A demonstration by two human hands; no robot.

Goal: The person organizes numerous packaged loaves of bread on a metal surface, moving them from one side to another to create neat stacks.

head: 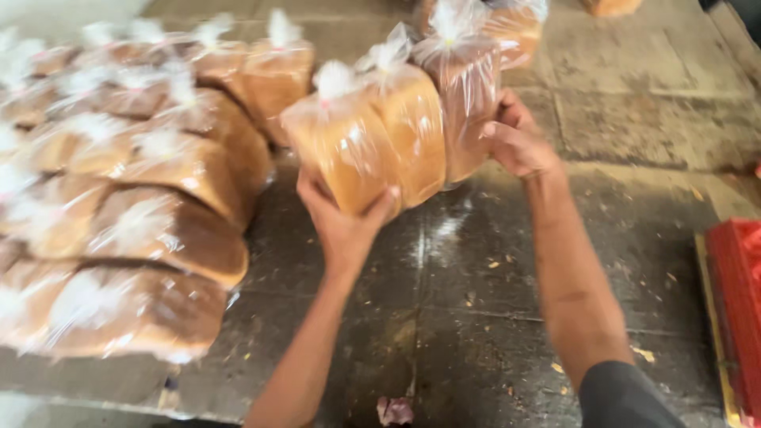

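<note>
Small pink scrap (395, 410) lies nearest on the stained grey concrete floor (476, 317), crumbs scattered about. Both hands, left (345, 226) and right (517, 141), press inward on three bagged loaves (400, 135), golden-brown, in clear plastic tied at top. Loaves stand upright above the floor, knots upward, row running left to right beside stacked loaves (135, 206)

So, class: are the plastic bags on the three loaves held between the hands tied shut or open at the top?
Tied shut: each bagged loaf shows its plastic gathered into a bunched tuft on top.
</note>
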